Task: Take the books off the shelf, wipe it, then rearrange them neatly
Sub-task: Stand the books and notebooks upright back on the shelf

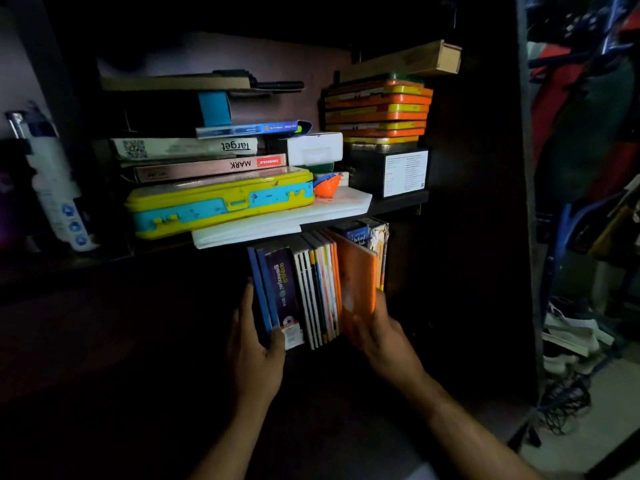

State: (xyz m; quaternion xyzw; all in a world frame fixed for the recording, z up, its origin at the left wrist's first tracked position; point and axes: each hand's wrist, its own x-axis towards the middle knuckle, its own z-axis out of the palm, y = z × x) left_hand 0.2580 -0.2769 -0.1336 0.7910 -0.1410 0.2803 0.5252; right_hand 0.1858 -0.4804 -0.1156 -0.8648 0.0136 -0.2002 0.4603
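Observation:
A row of upright books stands on the dark lower shelf, under the upper shelf board. My left hand grips the blue book at the left end of the row, fingers along its outer side and thumb on the spines. My right hand holds the orange book at the right side of the row, fingers behind its cover. An Oxford dictionary stands further right, behind the orange book. The lower shelf floor is too dark to see.
The upper shelf holds a yellow and blue case, stacked flat books, a white box, orange and yellow tins on a black box. A white bottle stands at left. Shoes and hanging clothes are at right.

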